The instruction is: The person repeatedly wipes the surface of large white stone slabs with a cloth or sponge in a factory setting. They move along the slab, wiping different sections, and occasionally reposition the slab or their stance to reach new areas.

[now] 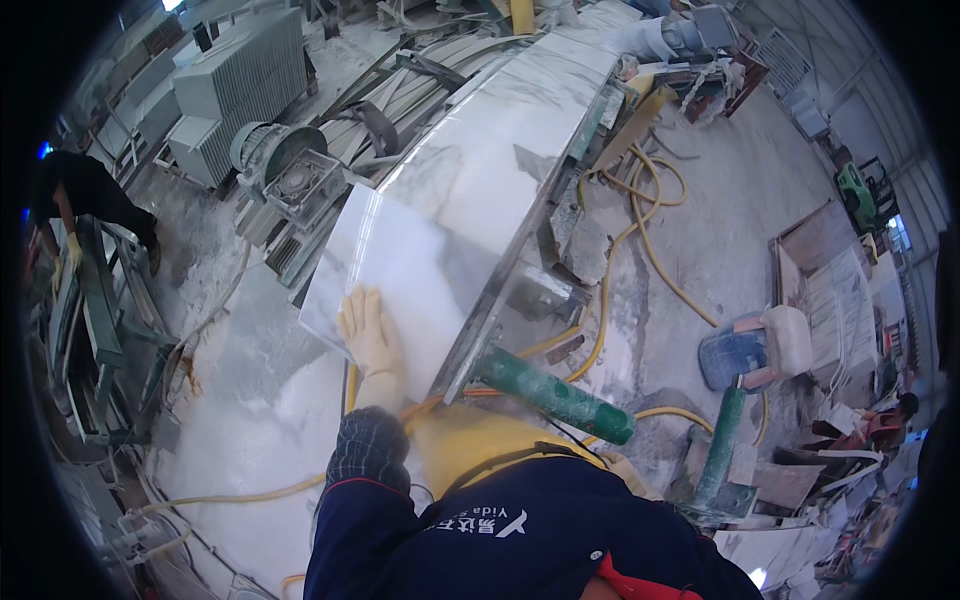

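We find the left hand [369, 337] gloved and laid flat on the near left edge of the white slab [405, 262]; its fingers are extended, clenched on nothing. The slab lies at the near end of the long veined slab [490, 165]. We see the right hand [628, 474] only partly, beside the jacket [520, 560], and cannot tell its fingers' state. We note a green tube [560, 395] right of the slab's near end.
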Available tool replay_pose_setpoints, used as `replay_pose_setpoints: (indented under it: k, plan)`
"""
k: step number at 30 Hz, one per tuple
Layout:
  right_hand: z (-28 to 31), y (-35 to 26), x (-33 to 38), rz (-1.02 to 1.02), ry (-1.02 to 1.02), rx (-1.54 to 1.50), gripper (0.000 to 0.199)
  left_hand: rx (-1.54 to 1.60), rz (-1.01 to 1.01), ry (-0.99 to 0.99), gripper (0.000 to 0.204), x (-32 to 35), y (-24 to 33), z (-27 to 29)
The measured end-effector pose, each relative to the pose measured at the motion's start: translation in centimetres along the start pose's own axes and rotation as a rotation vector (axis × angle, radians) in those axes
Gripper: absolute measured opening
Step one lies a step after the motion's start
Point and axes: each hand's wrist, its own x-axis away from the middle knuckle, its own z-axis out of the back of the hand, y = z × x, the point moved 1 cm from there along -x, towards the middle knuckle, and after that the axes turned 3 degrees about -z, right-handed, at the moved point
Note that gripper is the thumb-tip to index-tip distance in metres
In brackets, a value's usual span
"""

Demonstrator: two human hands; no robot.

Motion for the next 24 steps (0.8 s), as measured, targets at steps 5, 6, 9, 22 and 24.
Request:
replay_pose_setpoints:
  k: [5,6,9,22,24]
  plan:
    - [-0.2,3.1,-1.8,0.211,-0.082,0.125,0.022,0.014,0.023,0.001,0.047,0.5,-0.3,-0.1]
    - [-0.2,3.4,-2.0,0.237,-0.105,0.097,0.021,0.018,0.027,0.000,0.047,0.5,-0.3,-0.1]
    - [0.0,2.6,-1.9,0.181,-0.132,0.051,0.021,0.022,0.026,0.005,0.047,0.7,-0.5,0.0]
    - [3.6,-20.8,-8.6,0.085,-0.157,0.354,0.031,0.084,0.032,-0.002,0.047,1.0,-0.4,0.9]
    - [1.9,-27.1,-8.9,0.272,-0.189,0.015,0.038,0.101,0.006,-0.005,0.047,1.0,-0.5,1.2]
